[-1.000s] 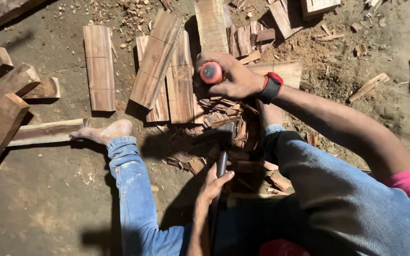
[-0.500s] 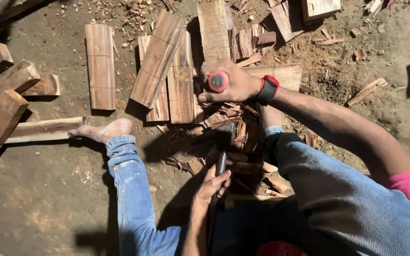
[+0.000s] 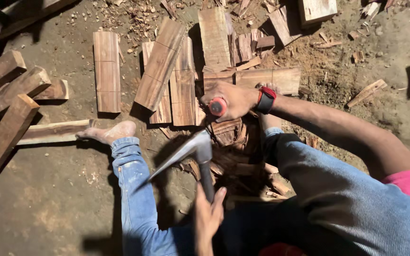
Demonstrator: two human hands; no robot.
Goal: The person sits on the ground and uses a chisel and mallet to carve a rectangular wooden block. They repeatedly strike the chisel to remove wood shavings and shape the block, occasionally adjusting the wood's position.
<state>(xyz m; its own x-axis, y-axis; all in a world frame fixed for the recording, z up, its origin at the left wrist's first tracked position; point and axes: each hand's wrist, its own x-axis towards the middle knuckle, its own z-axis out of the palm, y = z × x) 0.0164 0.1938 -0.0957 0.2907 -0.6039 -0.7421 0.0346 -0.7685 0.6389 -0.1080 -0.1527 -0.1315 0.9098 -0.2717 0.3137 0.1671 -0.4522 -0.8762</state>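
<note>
So the person's sitting on the dirt floor (image 3: pixel 48 208) with legs spread, jeans on, bare foot (image 3: pixel 107 132) out at about 9 o'clock from the hands. Right hand (image 3: pixel 231 100) is wrapped tight round a red-handled tool (image 3: pixel 217 107), held upright over a stack of wood pieces (image 3: pixel 231 135) between the knees. Can't really make out the tool's working end, the fist covers it. Left hand (image 3: pixel 208 215) grips the dark handle of a hammer (image 3: pixel 191 151), fingers partly loose, its metal head at 12 o'clock from that hand. Flat boards (image 3: pixel 160 66) lie at 12 o'clock, thicker beams (image 3: pixel 5 99) off at 9.
</note>
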